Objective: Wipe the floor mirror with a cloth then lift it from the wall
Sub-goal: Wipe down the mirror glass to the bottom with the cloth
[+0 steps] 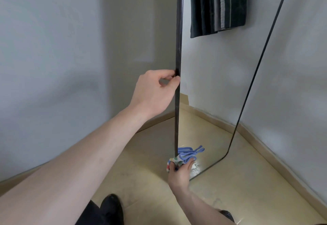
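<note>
The tall floor mirror (pixel 212 86) with a thin black frame stands on the beige floor, seen nearly edge-on from its left side. My left hand (pixel 155 92) pinches the mirror's left frame edge at mid height, thumb and fingers curled round it. My right hand (pixel 179 171) is low at the mirror's bottom left corner, gripping a blue and multicoloured cloth (pixel 187 155) against the glass. The cloth's reflection shows in the glass just behind it.
A grey wall runs along the left, and another on the right behind the mirror, both with beige skirting (pixel 265 147). A dark hanging fabric (pixel 217 5) is reflected in the glass at the top. My black shoe (pixel 111 208) is on the floor below.
</note>
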`<state>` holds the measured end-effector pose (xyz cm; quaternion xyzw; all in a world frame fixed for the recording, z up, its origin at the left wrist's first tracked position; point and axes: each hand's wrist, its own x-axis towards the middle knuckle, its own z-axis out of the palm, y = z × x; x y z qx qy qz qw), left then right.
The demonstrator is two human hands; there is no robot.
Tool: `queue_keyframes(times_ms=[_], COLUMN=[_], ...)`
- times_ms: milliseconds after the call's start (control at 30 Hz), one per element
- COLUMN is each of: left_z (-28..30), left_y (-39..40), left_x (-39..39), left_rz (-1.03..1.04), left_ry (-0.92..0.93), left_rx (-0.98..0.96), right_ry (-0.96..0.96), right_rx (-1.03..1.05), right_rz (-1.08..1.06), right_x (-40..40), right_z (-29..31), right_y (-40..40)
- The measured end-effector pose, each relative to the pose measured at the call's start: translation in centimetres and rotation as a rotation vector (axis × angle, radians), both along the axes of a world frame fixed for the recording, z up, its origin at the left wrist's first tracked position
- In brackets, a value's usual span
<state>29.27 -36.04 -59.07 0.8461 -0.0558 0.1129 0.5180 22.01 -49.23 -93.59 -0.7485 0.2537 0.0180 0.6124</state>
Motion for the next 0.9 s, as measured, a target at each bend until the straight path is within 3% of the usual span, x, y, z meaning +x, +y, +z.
queue_keyframes(times_ms=[100, 167, 367, 533, 767, 900], left_z=[-0.2, -0.5, -0.4, -0.1, 0.1, 0.6], left_y=[0.2, 0.4, 0.3, 0.3, 0.1, -0.1], left_x=[0.4, 0.8, 1.2, 0.9, 0.0, -0.7], left_rz=[0.002, 0.003, 0.001, -0.006, -0.024, -0.014], left_ry=[-0.017, -0.011, -0.038, -0.016, -0.019, -0.018], left_rx=[0.015, 0.012, -0.002, 0.006, -0.007, 0.011], right_ry=[0.048, 0.139, 0.217, 0.298, 0.015, -0.059], right_rx=[0.044, 0.064, 0.408, 0.19, 0.006, -0.083], right_rz=[-0.058, -0.068, -0.226, -0.044, -0.064, -0.056], right_x=[0.5, 0.6, 0.5, 0.0, -0.2, 2.2], right_z=[-4.7, -4.1, -7.3, -4.7, -0.4, -3.8], right_y=[-0.7, -0.3, -1.1, -2.2, -0.3, -0.3])
